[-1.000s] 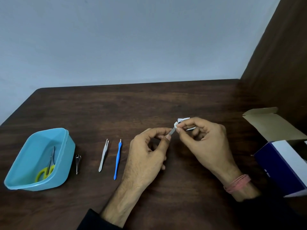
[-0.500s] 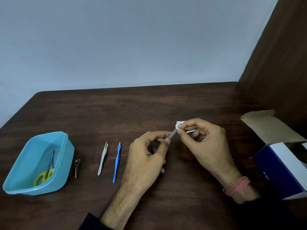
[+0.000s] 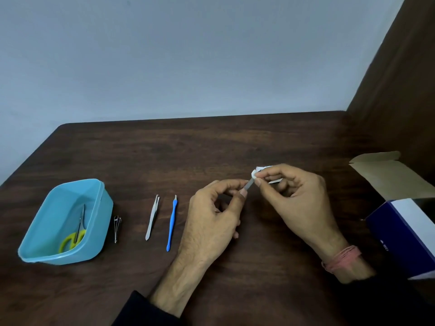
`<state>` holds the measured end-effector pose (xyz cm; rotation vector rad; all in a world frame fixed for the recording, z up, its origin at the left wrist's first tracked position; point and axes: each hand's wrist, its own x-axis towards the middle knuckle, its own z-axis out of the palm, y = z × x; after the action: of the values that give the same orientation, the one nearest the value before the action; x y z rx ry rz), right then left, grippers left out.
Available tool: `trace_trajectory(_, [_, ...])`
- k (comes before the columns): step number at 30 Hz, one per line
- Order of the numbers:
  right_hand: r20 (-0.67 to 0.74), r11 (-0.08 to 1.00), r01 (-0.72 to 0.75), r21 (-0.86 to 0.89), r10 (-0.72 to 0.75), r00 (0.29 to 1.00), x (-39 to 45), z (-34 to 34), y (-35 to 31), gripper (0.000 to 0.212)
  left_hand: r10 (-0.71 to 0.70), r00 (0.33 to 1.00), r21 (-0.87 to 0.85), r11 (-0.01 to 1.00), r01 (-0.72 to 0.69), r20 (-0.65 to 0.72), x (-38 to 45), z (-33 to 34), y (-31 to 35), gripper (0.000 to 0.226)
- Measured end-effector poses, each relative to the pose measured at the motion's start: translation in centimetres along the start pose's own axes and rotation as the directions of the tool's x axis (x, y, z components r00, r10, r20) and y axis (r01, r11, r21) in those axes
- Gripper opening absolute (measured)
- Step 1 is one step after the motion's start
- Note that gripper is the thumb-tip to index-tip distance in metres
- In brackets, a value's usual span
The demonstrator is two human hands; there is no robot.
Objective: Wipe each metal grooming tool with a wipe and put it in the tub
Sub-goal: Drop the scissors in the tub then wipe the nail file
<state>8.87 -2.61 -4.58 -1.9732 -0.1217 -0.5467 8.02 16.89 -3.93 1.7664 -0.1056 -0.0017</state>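
Both hands met above the middle of the tabletop [image 3: 235, 142] in the head view; the left hand [image 3: 211, 217] pinched the near end of a thin metal tool [image 3: 249, 184] between thumb and forefinger, its other fingers curled loosely under; the right hand [image 3: 296, 196] pinched a small white wipe [image 3: 255, 173] folded round the tool's far end, thumb and forefinger closed on it. What kind of tool it was could not be told, since only a short grey strip showed between the fingertips; it looked light, stiff and smooth, so likely slippery once damp, and best held by its near end while the wipe slid along the rest. The wipe looked soft and limp, apt to bunch, and wanted a firm pinch.

Left of the hands lay a blue-handled tool [image 3: 172, 223], tweezers [image 3: 153, 217] and a nail clipper [image 3: 117, 228], each apart from the next, the clipper just beside the tub [image 3: 98, 208]; all seemed small, rigid and easy to lift by the middle. The blue tub held yellow-handled scissors [image 3: 75, 231]; an open box [image 3: 404, 222] stood at the right edge.
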Motion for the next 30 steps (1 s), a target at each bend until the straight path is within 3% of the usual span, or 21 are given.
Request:
trace_trajectory(2, [-0.024,1.000,-0.022,-0.009,0.022,0.999,0.14,-0.15,0.20,0.011,0.004,1.000,0.013,1.000,-0.004,0.004,-0.04,0.01,0.00,0.016])
trace_trajectory(6, [0.071,1.000,0.030,-0.010,-0.029,0.997,-0.30,0.11,-0.37,0.012,0.019,1.000,0.005,1.000,-0.019,-0.005,-0.04,-0.01,0.03,0.018])
trace_trajectory(10, [-0.002,1.000,0.000,0.009,0.000,1.000,0.18,-0.16,0.13,0.010,0.026,0.999,0.017,1.000,-0.026,-0.021,0.01,0.21,-0.09,0.019])
trace_trajectory(14, [0.042,1.000,0.012,0.015,-0.013,0.999,-0.19,0.10,-0.15,0.008,0.017,1.000,0.005,1.000,-0.017,-0.010,0.00,0.02,-0.14,0.019])
trace_trajectory(18, [-0.048,1.000,-0.026,0.005,0.026,0.998,0.27,-0.25,0.26,0.004,0.013,1.000,0.017,1.000,-0.013,0.007,-0.02,0.03,-0.11,0.019])
trace_trajectory(30, [0.036,0.998,-0.016,0.055,0.014,0.999,0.05,-0.18,-0.06,0.006,0.009,1.000,0.007,1.000,-0.009,-0.004,-0.02,-0.04,-0.09,0.019])
